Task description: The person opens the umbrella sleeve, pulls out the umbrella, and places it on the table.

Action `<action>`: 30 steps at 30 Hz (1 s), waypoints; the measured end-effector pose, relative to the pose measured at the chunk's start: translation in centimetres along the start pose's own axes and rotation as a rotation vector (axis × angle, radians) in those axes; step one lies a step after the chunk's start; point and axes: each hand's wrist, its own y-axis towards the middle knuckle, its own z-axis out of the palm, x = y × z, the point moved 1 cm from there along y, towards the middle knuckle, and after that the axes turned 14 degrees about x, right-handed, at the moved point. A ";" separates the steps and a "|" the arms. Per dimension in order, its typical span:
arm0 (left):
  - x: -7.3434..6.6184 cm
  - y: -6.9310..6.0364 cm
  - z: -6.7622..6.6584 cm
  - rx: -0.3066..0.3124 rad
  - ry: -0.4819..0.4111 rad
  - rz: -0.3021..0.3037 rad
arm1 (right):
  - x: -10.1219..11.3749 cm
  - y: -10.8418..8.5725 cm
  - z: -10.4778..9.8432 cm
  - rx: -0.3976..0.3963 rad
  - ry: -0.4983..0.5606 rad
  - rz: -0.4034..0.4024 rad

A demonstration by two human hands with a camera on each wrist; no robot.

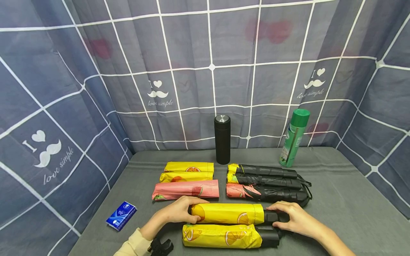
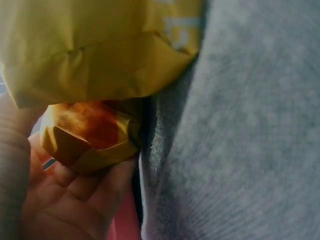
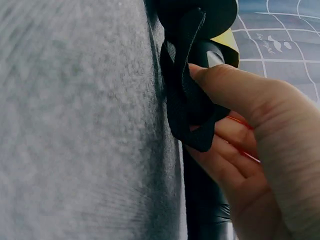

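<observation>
Blue-grey cloth [image 1: 192,42] reads "love simple" behind the gripped yellow umbrella [image 1: 221,214].

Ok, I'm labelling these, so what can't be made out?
Held yellow umbrella, handle end: head view, partly behind right grip.
Nearer yellow umbrella, remainder: left wrist view, cut off by top edge.
Blue pack, small print: head view, too small.
Black bottle, inside: head view, lid covers it.

We cannot tell home from workplace; we see a curtained-off table [image 1: 346,199], blue-grey checked curtains [image 1: 193,89] printed "love simple" closing in its grey top on three sides.
</observation>
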 end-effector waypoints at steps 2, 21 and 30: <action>-0.1 -0.1 -0.1 -0.014 0.005 -0.004 | 0.0 0.1 -0.1 -0.040 -0.016 -0.008; -3.1 -0.6 -2.6 -0.445 -0.282 0.222 | 3.0 3.5 -4.6 -0.297 0.421 -0.116; -4.9 -0.8 -2.6 -0.413 -0.366 0.208 | 3.9 3.5 -4.8 -0.292 0.347 0.068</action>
